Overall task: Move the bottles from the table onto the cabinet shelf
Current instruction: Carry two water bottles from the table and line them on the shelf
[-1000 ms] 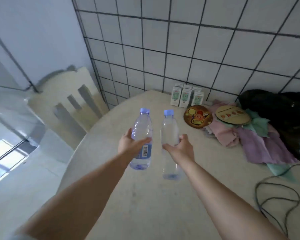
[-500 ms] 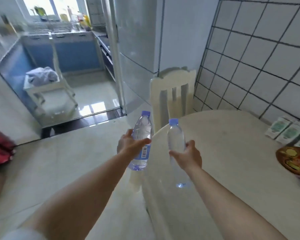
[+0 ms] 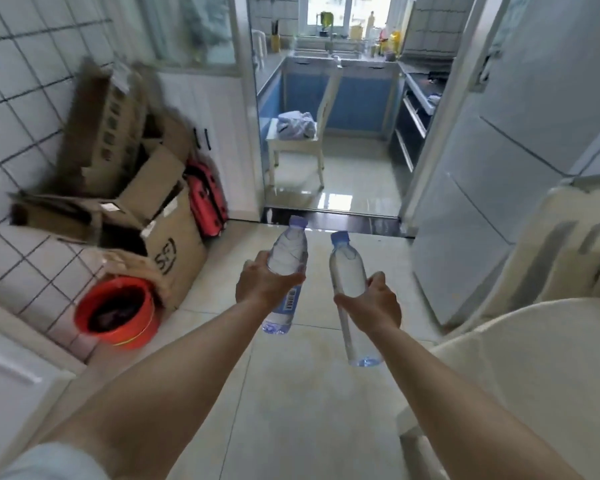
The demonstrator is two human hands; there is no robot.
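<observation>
I hold two clear plastic water bottles with blue caps out in front of me, above the tiled floor. My left hand [image 3: 262, 284] is shut around the middle of the labelled bottle [image 3: 288, 258], whose blue label shows a barcode. My right hand [image 3: 374, 303] grips the second, bare bottle [image 3: 347, 268], which leans slightly left. The two bottles are apart, side by side. The table's pale edge [image 3: 534, 358] shows at the lower right. No cabinet shelf is recognisable in this view.
Open cardboard boxes [image 3: 146, 216] and a red bucket [image 3: 116, 311] stand along the tiled wall at left, a red bag [image 3: 207, 202] behind them. A pale chair back [image 3: 568, 244] and a grey fridge [image 3: 499, 150] are at right. Ahead, a kitchen doorway with a chair [image 3: 297, 140].
My view has swung left, from the table and tiled wall to the floor and kitchen doorway. Both hands have kept their bottles, carried off the table.
</observation>
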